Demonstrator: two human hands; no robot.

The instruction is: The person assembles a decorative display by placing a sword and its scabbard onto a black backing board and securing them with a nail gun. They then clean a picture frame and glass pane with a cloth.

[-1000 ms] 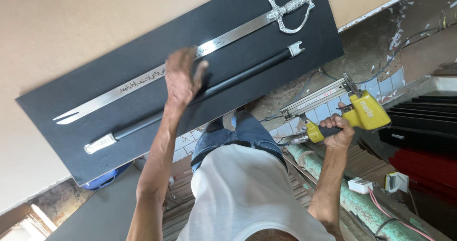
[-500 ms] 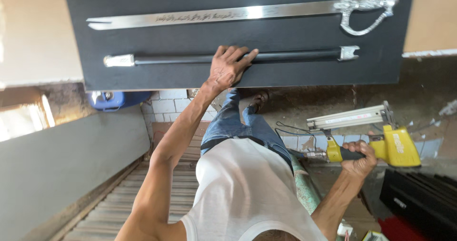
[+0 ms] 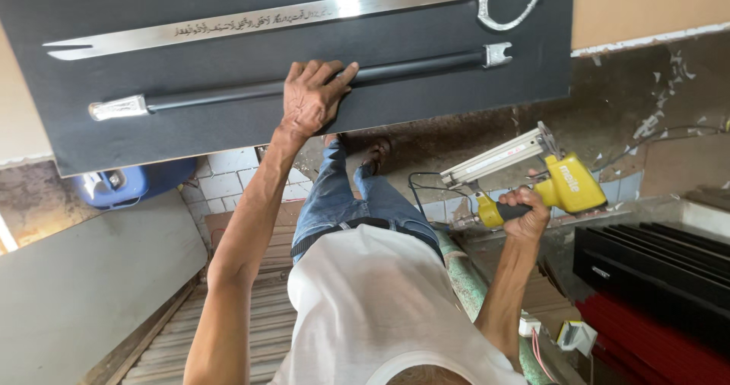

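Rough concrete, patches of white tile (image 3: 220, 181) and worn slatted boards make up this workshop corner, seen from above the person's head. Nearest the camera is a white shirt, with both bare arms reaching away from it.

The right hand (image 3: 525, 212) is clamped around the grip of a yellow nail gun (image 3: 566, 186). Its long metal magazine points up and left, and the tool is held in the air, well apart from the board. The left hand (image 3: 312, 100) lies spread and flat on a black display board (image 3: 228, 130), fingers draped over a black scabbard (image 3: 251, 92) and closed on nothing. The two hands are well apart.

The board carries a bright engraved sword (image 3: 266, 26) above the scabbard, both running along its length. By the look of it, the step in hand is steadying the board while the gun waits. Any shot from the gun would call for its nose to sit square on the board, clear of the fingers.

Beyond, a blue plastic container (image 3: 125, 187) sits under the board's lower left edge, and I cannot tell what is in it. A green pipe (image 3: 465, 278) runs by the person's side, with stacked black and red panels (image 3: 654, 267) at the right.
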